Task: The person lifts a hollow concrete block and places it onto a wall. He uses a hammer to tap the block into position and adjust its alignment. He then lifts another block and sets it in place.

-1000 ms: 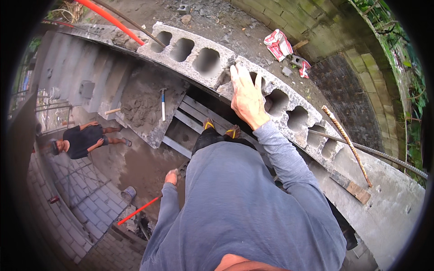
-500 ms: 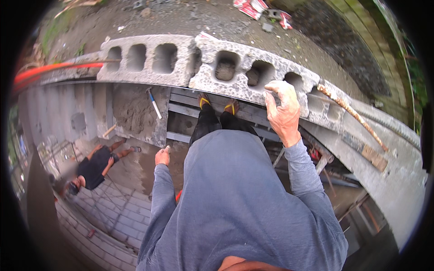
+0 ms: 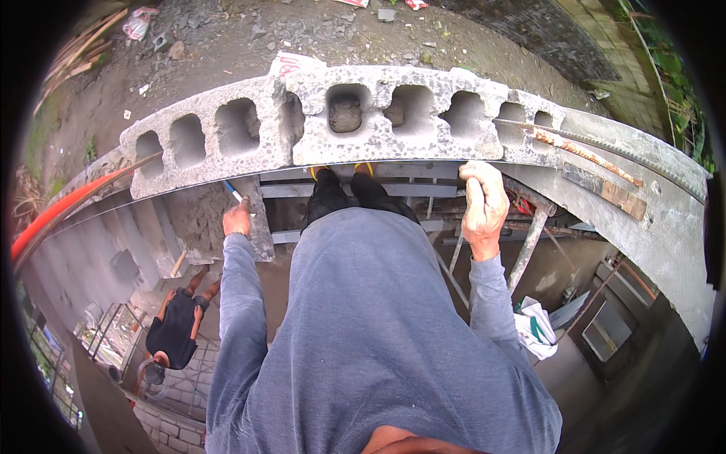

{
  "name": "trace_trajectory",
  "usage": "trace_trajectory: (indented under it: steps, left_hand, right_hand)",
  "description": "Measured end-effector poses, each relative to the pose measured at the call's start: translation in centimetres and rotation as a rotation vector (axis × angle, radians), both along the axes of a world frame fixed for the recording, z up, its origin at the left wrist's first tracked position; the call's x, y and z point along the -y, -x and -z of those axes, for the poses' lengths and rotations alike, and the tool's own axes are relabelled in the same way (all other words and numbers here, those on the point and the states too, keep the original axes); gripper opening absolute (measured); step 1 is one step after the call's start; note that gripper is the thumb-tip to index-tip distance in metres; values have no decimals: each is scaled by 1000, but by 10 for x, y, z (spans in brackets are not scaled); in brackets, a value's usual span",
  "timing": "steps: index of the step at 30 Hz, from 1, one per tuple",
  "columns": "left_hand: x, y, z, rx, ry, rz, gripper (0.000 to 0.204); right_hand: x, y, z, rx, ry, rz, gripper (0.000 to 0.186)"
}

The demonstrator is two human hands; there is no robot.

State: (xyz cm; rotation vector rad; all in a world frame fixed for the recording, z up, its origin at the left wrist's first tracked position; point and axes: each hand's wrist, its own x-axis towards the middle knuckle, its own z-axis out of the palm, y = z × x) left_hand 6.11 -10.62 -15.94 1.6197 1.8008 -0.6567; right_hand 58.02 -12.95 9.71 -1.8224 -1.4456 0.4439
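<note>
Several hollow conc. blocks (image 3: 378, 147) in a curved-looking row across upper ctr., cells visible from above. R hand (image 3: 484, 212) just below row's near edge, fingers curled; can't tell if pinching anything. L hand (image 3: 237, 222) right by hammer (image 3: 232, 190), fingers curled too, can't tell if gripping handle. Rusty rebar (image 3: 590, 157) nr row's R end, orange pole (image 3: 60, 213) at L; co-worker (image 3: 173, 333) lower L.

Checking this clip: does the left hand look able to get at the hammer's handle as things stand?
Probably yes: the blue-and-white handle shows right at the left hand's fingertips, with nothing visible between. Whether they touch is unclear.
</note>
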Motion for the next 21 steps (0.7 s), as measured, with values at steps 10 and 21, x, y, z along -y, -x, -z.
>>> trace_trajectory:
  steps: [10,21]
  left_hand:
    - [51,100,55,-258,-273,460,25]
    - [62,79,62,-66,-112,-857,99]
  right_hand:
    - [171,-42,136,190,647,150,33]
    - [224,-105,229,-32,1235,323,82]
